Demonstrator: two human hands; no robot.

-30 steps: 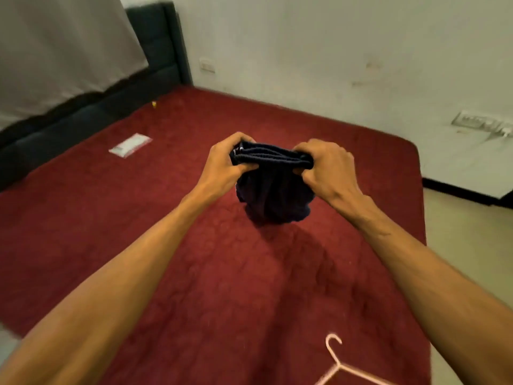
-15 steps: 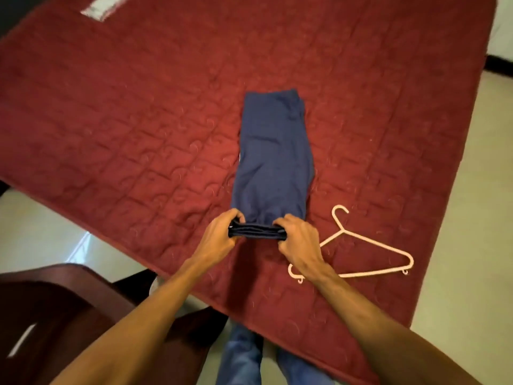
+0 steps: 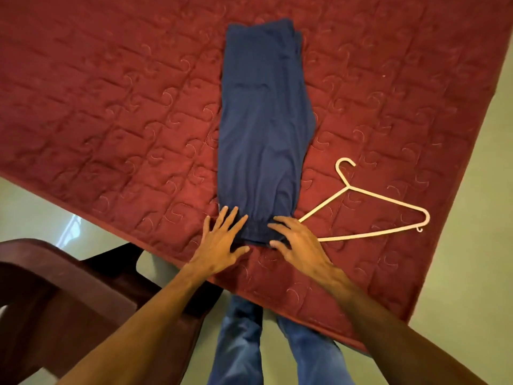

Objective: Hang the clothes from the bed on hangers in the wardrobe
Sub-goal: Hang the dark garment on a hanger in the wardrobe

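Observation:
A pair of navy blue trousers (image 3: pixel 263 120) lies folded lengthwise and flat on the red quilted bed (image 3: pixel 111 107), its elastic waistband at the near end. My left hand (image 3: pixel 222 241) rests with spread fingers on the waistband's left corner. My right hand (image 3: pixel 298 241) lies with straight fingers on the waistband's right corner. A pale pink plastic hanger (image 3: pixel 372 209) lies on the bed just right of my right hand, hook pointing away from me.
A dark brown plastic chair (image 3: pixel 55 295) stands at the lower left beside the bed's near edge. My legs in blue jeans (image 3: pixel 241 345) stand on the pale floor (image 3: pixel 472 245), which runs along the bed's right side.
The trousers were held bunched in both hands, then were laid out flat on the bed. Both hands have let go of the waistband and now lie flat on it.

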